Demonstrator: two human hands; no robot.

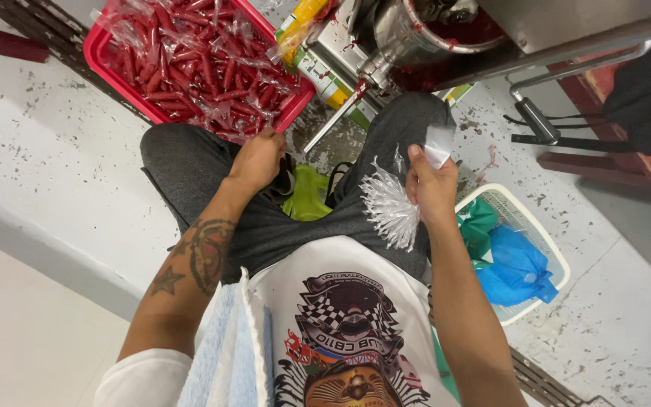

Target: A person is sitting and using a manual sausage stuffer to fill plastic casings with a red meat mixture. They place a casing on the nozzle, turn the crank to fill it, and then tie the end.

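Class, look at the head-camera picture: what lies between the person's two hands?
In the head view, between the left hand and the right hand lie a crumpled green bag on the lap and a bunch of clear plastic sleeves, gripped by the right hand.
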